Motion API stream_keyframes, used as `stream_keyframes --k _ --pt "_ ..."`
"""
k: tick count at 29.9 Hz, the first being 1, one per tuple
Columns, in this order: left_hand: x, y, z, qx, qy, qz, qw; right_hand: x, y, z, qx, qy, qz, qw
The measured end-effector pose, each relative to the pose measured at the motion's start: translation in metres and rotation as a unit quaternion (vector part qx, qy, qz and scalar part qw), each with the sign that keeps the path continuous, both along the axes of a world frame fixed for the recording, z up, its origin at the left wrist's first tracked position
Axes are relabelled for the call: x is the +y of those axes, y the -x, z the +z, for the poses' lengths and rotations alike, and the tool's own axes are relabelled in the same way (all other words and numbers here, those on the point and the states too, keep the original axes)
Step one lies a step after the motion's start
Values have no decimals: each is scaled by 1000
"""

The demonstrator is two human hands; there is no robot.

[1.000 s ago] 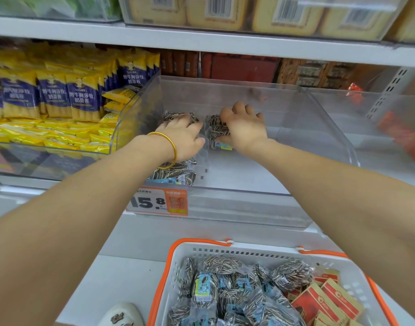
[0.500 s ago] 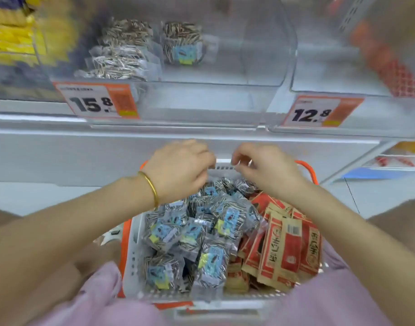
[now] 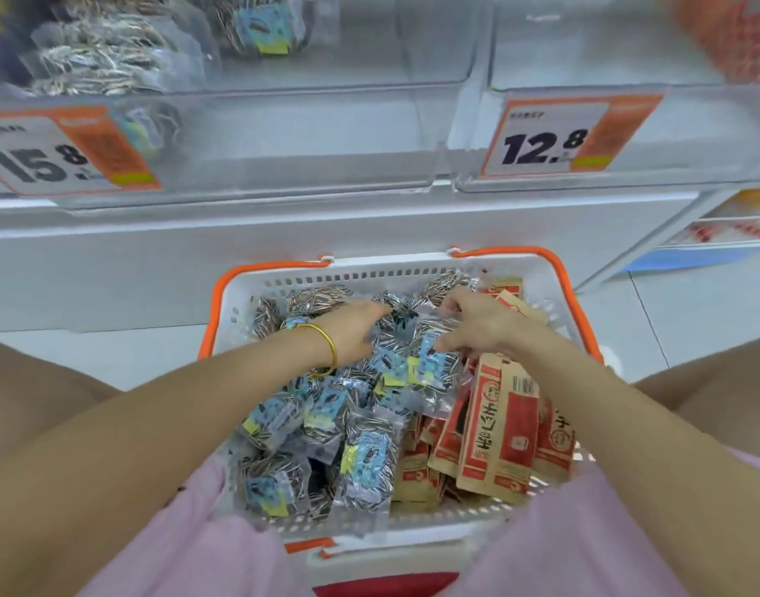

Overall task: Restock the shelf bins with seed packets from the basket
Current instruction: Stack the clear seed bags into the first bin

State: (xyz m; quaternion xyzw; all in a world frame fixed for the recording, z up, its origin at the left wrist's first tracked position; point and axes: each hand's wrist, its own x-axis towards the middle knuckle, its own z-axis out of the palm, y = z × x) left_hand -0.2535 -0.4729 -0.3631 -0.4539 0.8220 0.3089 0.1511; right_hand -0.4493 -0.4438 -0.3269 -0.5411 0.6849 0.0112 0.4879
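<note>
Fingers [image 3: 379, 311] of the left hand [image 3: 352, 333] lie fairly straight, pushed in among the clear plastic seed packets [image 3: 326, 424] with striped seeds and blue labels; whether they hold one I cannot tell. The right hand [image 3: 477, 327] curls its fingers over the top of one such packet with the thumb at its near edge, which reads as a pinch. Both hands meet over the farther half of the white slotted plastic basket [image 3: 369, 271] with orange handles, where the seed packets fill the left side and red-and-brown paper packets [image 3: 498, 433] the right. Up and away from the fingertips, beyond the basket's far rim, stands the clear plastic shelf bin [image 3: 283, 135] with the orange 15.8 price tag [image 3: 63, 152]. A few matching packets [image 3: 98, 66] lie in its left part. I judge the lift must go forward and slightly left, giving the left hand the shorter path. The neighbouring clear bin [image 3: 606, 58], tagged 12.8, lies off to the right.
</note>
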Motion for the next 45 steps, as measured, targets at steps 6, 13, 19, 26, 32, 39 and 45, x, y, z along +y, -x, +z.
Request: stream_keyframes --k 6,13,19,26,32,39,45 --pt "-1 7 -25 -108 64 -145 981 -2 15 4 -35 15 -58 998" --pt "-5 1 1 -44 -58 11 997 -1 14 5 -97 -15 -98 990" --pt "0 -44 42 61 -190 230 953 2 0 12 -209 -39 -142 967" --pt "14 -80 73 88 -190 243 947 5 -25 28 -276 -4 -95 957" --pt "18 -92 105 176 -188 241 936 14 -47 52 -355 52 -42 932" --pt "28 -85 147 299 -167 284 896 33 -75 82 -451 55 -39 890" --pt "22 -97 220 379 -172 316 852 14 -93 150 -418 77 -76 902"
